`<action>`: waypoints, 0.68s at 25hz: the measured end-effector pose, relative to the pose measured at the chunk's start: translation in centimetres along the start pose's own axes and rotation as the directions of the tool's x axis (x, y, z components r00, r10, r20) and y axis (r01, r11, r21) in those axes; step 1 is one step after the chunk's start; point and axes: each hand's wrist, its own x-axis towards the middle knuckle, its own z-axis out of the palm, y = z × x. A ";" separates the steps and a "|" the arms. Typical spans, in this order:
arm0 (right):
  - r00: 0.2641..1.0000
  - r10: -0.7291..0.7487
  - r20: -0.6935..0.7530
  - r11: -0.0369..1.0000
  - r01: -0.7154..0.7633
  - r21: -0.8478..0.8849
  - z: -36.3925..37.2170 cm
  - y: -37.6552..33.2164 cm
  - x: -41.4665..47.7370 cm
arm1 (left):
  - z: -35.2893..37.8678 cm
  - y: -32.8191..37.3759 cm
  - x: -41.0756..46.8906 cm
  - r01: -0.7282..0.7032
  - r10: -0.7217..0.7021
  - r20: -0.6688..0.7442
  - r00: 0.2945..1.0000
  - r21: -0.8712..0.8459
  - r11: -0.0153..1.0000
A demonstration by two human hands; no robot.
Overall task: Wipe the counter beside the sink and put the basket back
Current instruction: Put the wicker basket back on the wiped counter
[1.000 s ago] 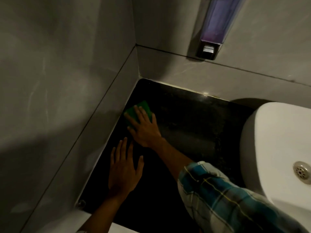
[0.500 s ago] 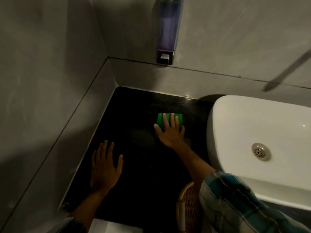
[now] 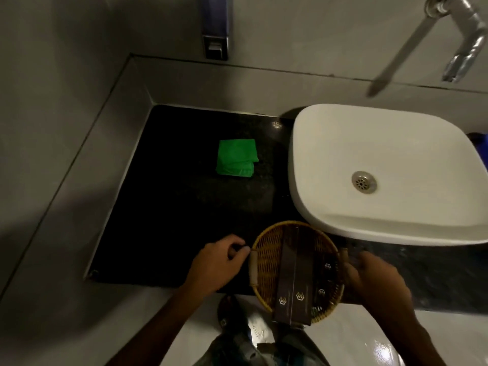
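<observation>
Woven round wicker basket (image 3: pixel 269 262) sits at the black counter's (image 3: pixel 163 207) edge, gripped by left hand (image 3: pixel 215 265) and right hand (image 3: pixel 375 278); folded green cloth (image 3: pixel 236 161) lies apart.

Above the sink (image 3: pixel 311 165), we see the soap dispenser (image 3: pixel 215 35) and tap (image 3: pixel 464 38) cut off by the top edge. Our right hand (image 3: pixel 375 281) is blurred, hiding the basket's (image 3: pixel 266 260) right handle. Box (image 3: pixel 287 281) logos are too small to read.

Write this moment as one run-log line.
cloth: lying on counter | basket: at front edge | left hand: at its handle | right hand: on far rim
</observation>
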 end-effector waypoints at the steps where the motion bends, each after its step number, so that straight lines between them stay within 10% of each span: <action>1: 0.998 0.019 0.051 0.998 -0.022 0.055 0.4 0.3 0.1 | 0.6 0.3 -0.6 -0.007 0.008 0.066 0.998 -0.020 1.000; 5: 0.988 0.041 0.148 0.967 -0.076 0.243 1.3 -0.5 1.3 | 0.6 0.3 -1.3 0.036 -0.017 0.109 0.994 -0.173 0.984; 17: 0.912 -0.336 0.236 0.699 0.074 0.711 6.1 -19.4 5.6 | -14.0 -7.9 2.0 0.113 -0.281 -0.411 0.867 -0.386 0.915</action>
